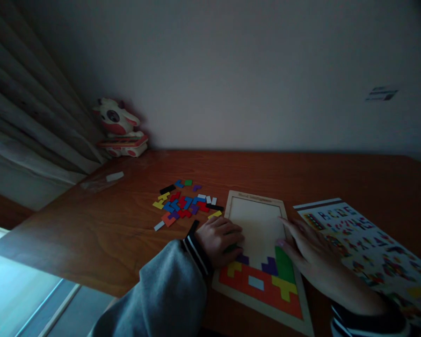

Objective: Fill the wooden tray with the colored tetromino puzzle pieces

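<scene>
A wooden puzzle board (256,229) lies on the table, its lower part filled with red, yellow, green, purple and pale blue pieces. My left hand (220,239) rests over the board's left edge, fingers bent and close together; a bit of dark green shows by its fingertips, and whatever lies under them is hidden. On the right side, my right hand (308,248) reaches over the frame with index finger and thumb apart, holding nothing. The thumb tip is just above a green piece (284,266). Loose coloured pieces (184,202) are scattered left of the board.
A printed pattern sheet (368,248) lies right of the board, partly under my right forearm. At the back left of the wooden table (126,206) sits a cow toy (121,126). Near it are a clear plastic bag and a white piece (114,176). A curtain hangs at left.
</scene>
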A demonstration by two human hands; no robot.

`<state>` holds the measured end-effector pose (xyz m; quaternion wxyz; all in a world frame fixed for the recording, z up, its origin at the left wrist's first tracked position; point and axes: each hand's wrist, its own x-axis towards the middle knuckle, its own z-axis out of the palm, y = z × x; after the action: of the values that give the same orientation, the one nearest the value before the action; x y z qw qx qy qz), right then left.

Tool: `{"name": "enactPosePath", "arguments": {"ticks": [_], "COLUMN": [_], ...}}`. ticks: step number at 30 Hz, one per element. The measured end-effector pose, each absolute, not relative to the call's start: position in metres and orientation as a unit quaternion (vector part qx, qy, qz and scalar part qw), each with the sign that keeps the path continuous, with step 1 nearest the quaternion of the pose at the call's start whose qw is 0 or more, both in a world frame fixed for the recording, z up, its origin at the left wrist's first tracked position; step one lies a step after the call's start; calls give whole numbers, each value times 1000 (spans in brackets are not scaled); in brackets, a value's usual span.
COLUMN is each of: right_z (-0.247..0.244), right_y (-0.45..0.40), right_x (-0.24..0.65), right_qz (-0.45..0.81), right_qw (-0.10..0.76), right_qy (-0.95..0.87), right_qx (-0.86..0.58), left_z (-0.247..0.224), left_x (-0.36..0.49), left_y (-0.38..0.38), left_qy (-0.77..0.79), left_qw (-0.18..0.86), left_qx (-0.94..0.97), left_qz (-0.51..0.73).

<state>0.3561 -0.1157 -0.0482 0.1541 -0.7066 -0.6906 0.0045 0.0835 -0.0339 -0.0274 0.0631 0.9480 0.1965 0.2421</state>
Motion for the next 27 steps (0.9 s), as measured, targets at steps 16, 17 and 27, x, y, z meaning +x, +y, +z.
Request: {"name": "enactPosePath", "arguments": {"ticks": [16,17,27], "right_z": [-27,-25,-33], "right_y": [-118,-118,-119], "right_x": [344,342,355], "right_qz": [16,19,71], "right_qw": [119,112,109], "right_qy": [-686,-684,-704], "right_qx": [-718,-721,-698], "left_z": [-1,-2,-8], "left_x": [19,17,22], "left_y": [36,36,28], "left_qy": [459,462,477], "left_qw": [-54,-51,-45], "left_qx": [851,850,843], "left_qz": [250,247,246]}}
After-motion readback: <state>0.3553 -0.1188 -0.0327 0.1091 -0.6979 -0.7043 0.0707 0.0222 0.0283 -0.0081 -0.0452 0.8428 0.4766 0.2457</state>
